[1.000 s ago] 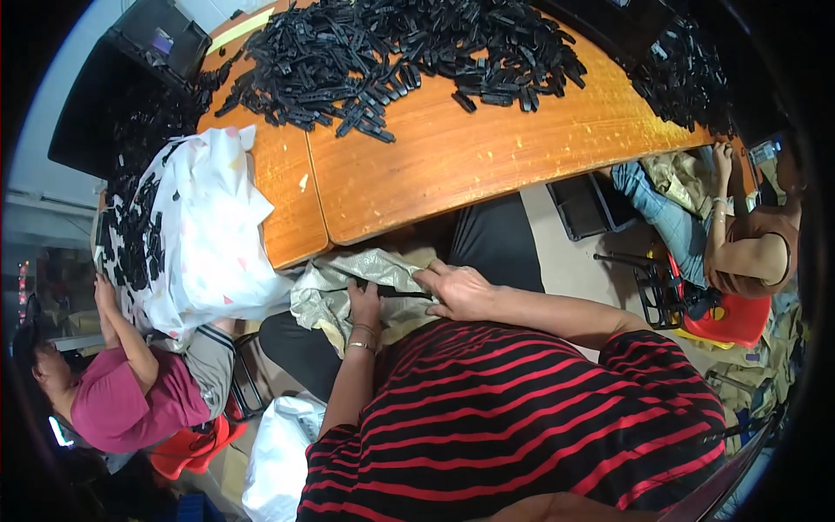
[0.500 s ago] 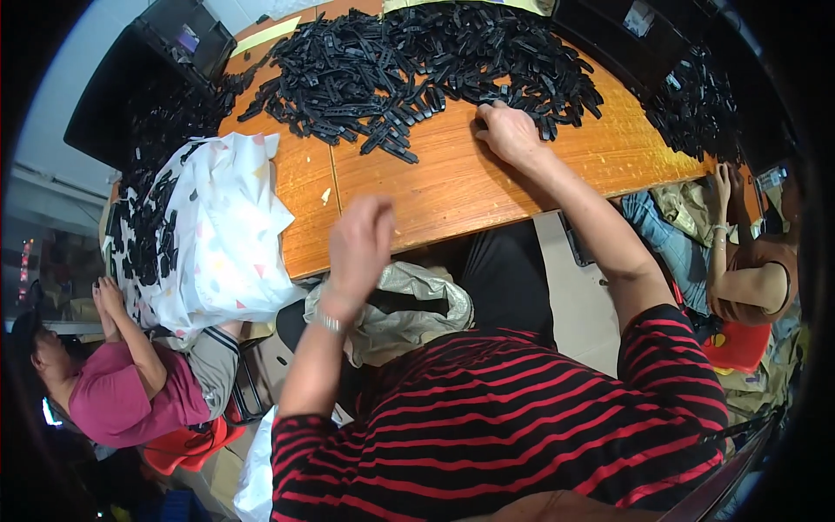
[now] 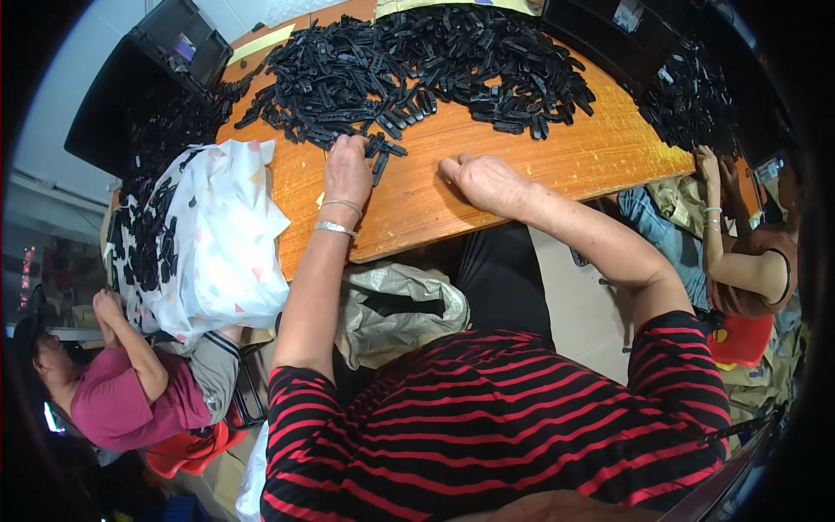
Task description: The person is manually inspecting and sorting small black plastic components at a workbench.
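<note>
Two heaps of slim black plastic pieces lie on the wooden table: a left heap (image 3: 326, 83) and a right heap (image 3: 491, 70). At the near edge of the left heap, my left hand (image 3: 348, 174) reaches down with fingers bent together among the pieces. Its fingertips are partly hidden. A few loose black pieces (image 3: 383, 155) lie just right of those fingers. My right hand (image 3: 487, 183) is over the table, nearer to me than the right heap, its fingers curled in. Whatever it holds, if anything, is hidden.
A white patterned sheet (image 3: 230, 235) bulges at the table's left, with more black pieces. Dark bins (image 3: 596, 39) stand at the back corners. An open woven sack (image 3: 404, 304) sits at my lap. One person (image 3: 130, 391) works at left, another (image 3: 752, 270) at right.
My left hand has moved forward from the table's front edge to the left heap. My right hand has drawn back from the right heap toward me and slightly left.
</note>
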`<state>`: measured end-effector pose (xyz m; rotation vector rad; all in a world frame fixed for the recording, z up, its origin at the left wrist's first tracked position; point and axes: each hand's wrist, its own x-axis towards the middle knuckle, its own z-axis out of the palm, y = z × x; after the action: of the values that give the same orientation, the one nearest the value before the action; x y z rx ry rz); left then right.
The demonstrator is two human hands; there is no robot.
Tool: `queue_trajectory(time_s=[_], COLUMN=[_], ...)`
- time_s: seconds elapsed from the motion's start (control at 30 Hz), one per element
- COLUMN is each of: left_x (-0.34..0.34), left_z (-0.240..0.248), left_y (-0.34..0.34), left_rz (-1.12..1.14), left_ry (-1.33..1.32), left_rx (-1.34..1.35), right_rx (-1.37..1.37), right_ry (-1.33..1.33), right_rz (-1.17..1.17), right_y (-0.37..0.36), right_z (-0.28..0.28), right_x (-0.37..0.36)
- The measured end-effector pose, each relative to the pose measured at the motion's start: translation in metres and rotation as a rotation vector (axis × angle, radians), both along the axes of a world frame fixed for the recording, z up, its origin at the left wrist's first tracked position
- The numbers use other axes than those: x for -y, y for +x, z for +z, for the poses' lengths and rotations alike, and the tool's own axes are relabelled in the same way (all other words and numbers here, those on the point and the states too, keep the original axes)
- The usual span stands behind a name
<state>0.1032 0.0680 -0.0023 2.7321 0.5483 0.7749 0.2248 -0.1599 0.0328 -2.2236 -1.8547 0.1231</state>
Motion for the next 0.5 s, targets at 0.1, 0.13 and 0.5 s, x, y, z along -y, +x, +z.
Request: queue_trajectory(time_s=[0.1,0.13,0.5], left_x=[0.004,0.007,0.031], left_z=[0.004,0.005,0.013], left_y=[-0.013,-0.017,-0.053], left_rz=[0.057,0.097,-0.005], left_ry=[-0.047,-0.096,-0.281], left_rx=[0.014,0.013,0.255], right_rx=[-0.055,-0.055,-0.208], right_ry=[0.018,0.015,0.303], right_rz=[-0.006,-0.003,-0.091], right_y=[-0.003,-0.004,-0.020], right_z=[-0.001,0.002,0.034], right_x=[-0.002,-0.003,-0.035])
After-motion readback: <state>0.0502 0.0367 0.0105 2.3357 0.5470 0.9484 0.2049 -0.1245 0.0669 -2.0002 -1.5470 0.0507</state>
